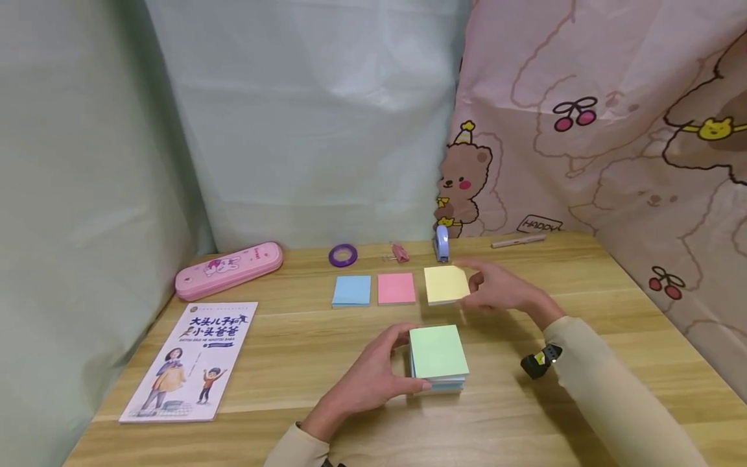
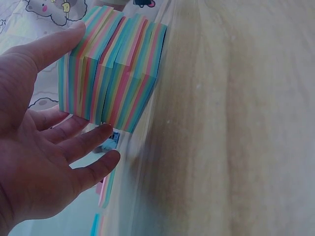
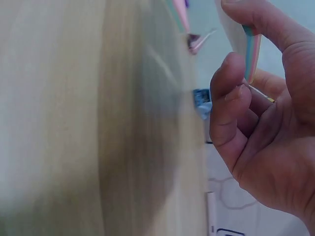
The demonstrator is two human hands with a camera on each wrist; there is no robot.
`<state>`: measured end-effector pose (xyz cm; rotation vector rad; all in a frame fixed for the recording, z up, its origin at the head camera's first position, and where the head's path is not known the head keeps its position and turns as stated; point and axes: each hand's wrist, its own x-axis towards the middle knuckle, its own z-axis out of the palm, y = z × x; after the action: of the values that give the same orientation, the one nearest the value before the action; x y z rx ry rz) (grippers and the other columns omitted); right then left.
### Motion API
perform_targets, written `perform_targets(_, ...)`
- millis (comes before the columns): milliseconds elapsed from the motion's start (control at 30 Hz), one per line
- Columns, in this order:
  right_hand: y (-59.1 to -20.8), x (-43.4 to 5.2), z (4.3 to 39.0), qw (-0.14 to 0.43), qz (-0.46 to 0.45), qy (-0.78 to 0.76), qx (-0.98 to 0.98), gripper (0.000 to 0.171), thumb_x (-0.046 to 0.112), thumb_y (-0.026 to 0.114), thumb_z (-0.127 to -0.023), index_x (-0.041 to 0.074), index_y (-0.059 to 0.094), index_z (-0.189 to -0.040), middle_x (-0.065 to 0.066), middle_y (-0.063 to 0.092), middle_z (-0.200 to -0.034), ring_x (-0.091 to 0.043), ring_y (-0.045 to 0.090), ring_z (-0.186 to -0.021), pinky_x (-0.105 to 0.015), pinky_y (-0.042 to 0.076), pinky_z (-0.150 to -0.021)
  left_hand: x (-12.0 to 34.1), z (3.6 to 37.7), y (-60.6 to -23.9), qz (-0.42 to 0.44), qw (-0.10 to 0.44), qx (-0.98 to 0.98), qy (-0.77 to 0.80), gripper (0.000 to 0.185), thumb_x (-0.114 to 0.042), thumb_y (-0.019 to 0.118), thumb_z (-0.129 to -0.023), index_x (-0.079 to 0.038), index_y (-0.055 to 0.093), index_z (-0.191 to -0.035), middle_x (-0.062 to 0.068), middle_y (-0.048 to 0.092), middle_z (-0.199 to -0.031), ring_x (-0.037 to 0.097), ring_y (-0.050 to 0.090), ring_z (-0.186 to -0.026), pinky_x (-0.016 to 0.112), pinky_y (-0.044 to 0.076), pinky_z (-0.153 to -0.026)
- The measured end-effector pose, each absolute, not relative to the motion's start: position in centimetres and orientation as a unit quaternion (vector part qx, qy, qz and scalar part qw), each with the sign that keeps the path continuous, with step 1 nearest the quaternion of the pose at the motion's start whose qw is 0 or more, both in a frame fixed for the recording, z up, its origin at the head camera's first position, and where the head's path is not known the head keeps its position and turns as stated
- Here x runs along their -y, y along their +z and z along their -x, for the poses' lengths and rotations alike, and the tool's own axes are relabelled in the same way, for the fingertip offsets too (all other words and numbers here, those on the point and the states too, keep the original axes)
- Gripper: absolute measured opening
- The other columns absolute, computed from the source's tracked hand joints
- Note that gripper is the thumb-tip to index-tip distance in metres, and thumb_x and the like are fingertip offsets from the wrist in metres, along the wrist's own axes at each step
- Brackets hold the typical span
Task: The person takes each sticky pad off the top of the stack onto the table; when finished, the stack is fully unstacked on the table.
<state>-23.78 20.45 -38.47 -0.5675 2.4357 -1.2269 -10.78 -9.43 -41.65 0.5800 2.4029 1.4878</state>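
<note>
A thick stack of sticky notes (image 1: 438, 350), pale green on top, stands near the front of the table. My left hand (image 1: 373, 373) holds it from the left, thumb at the near side and fingers at the far side. Striped, multicoloured edges of the stack (image 2: 115, 69) fill the left wrist view, its layers slightly offset. My right hand (image 1: 502, 287) pinches the right edge of a yellow sticky note pad (image 1: 445, 284) behind the stack. In the right wrist view that pad (image 3: 253, 56) shows between thumb and fingers, with coloured layers along its edge.
Left of the yellow pad lie pink (image 1: 396, 288) and blue (image 1: 352, 290) pads. Behind them are purple tape (image 1: 342, 255), a pink binder clip (image 1: 399, 252), a stapler (image 1: 441, 244) and a pen (image 1: 518, 241). A pencil case (image 1: 229, 270) and a booklet (image 1: 189, 363) lie left.
</note>
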Motion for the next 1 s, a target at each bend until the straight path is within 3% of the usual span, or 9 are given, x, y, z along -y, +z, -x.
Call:
perform_targets(333,-40.3,-19.9,25.6,0.207,0.178,-0.417,-0.867,0.1,0.024,0.086,-0.088,0.009,0.026,-0.166,-0.002,0.055,-0.067,-0.014,0.049,-0.049,-0.025,0.042,-0.046,9.3,10.8,-41.7,-0.198,0.129,-0.826,0.511,0.091,-0.033,0.093,-0.081,-0.011,0.045,-0.155,0.006,0.057,-0.149,0.027,0.055,-0.138,0.054,0.042,-0.121)
perform_targets(1000,-40.8,-19.3,27.2,0.24,0.15,-0.386,-0.878,0.099,0.022,0.084,-0.088,0.011,0.026,-0.167,-0.002,0.057,-0.066,-0.012,0.05,-0.05,-0.025,0.043,-0.046,9.3,10.8,-41.5,-0.192,0.135,-0.826,0.512,0.091,-0.031,0.093,-0.081,-0.012,0.044,-0.156,0.005,0.055,-0.151,0.027,0.054,-0.139,0.053,0.041,-0.123)
